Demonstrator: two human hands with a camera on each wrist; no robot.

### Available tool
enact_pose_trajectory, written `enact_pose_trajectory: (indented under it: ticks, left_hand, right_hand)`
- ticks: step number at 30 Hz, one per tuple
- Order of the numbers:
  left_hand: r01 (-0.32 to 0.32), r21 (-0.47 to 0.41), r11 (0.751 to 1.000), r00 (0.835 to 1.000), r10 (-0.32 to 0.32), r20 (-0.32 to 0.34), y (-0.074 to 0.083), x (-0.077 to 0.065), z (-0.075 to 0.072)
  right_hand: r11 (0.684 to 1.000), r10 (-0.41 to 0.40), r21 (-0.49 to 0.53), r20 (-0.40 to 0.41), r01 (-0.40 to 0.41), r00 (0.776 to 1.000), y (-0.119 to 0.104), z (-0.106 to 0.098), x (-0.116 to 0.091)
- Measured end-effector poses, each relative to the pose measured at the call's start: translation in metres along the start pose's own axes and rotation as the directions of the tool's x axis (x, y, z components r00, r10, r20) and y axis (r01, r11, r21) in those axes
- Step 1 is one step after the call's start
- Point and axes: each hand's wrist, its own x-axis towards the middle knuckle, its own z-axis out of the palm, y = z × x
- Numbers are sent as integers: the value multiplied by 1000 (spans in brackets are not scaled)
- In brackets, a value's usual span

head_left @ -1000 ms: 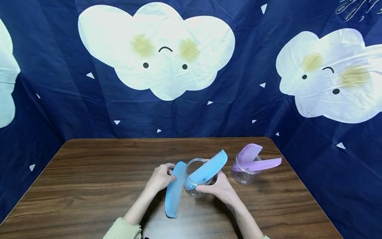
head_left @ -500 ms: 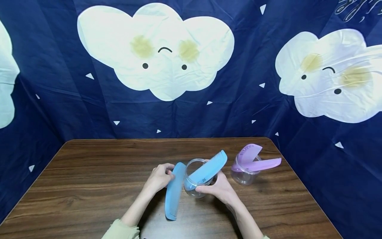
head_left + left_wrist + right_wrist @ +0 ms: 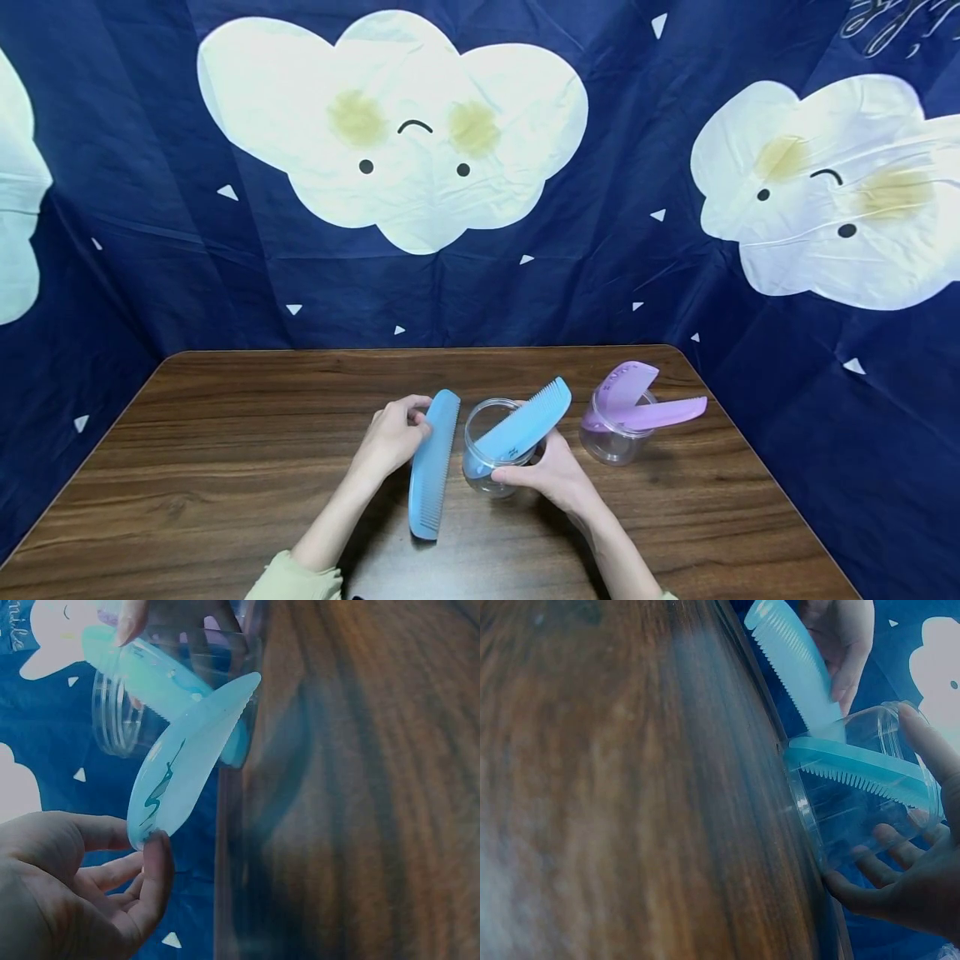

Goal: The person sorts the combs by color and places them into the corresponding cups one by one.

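Observation:
My left hand (image 3: 393,435) pinches a blue comb (image 3: 435,467) by its back edge, between thumb and fingers; the left wrist view shows this comb (image 3: 191,761) tilted above the wood, its shadow below. Just right of it, a clear jar (image 3: 480,479) stands on the table with a second blue comb (image 3: 525,423) leaning in it and sticking out past the rim. My right hand (image 3: 551,475) grips that jar from the right, thumb at the front near the rim. In the right wrist view, the jar (image 3: 855,817) sits between thumb and fingers.
To the right, another clear jar (image 3: 611,450) holds two purple combs (image 3: 663,413), which jut out over its rim. The brown wooden table (image 3: 225,467) ends at a dark blue curtain (image 3: 337,283) printed with white clouds.
My left hand has moved slightly left and up with its blue comb, opening a gap between that comb and the jar. The right hand and both jars have stayed put.

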Motion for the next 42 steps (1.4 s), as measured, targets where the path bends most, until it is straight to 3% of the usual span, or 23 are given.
enact_pose_trajectory:
  ticks: [12,19,32,37,42]
  left_hand:
    - [-63,-35,997,991,58,-119,21,-5,-18]
    - [-119,-30,992,978,112,-174,38,-9,-29]
    - [-221,-80,972,949,196,-246,66,-16,-36]
    - [-257,-103,961,929,216,-300,74,-16,-39]
    - [-345,-132,929,888,278,-365,84,-16,-38]
  right_hand:
    - [1000,1,-1,-3,-1,1000,2,0,0]
    - [1000,-9,5,3,9,1000,2,0,0]
    - [1000,-7,-4,-1,7,1000,1,0,1]
    - [1000,-4,-17,-14,4,1000,2,1,2]
    - [1000,5,-29,-30,-6,1000,2,1,2]
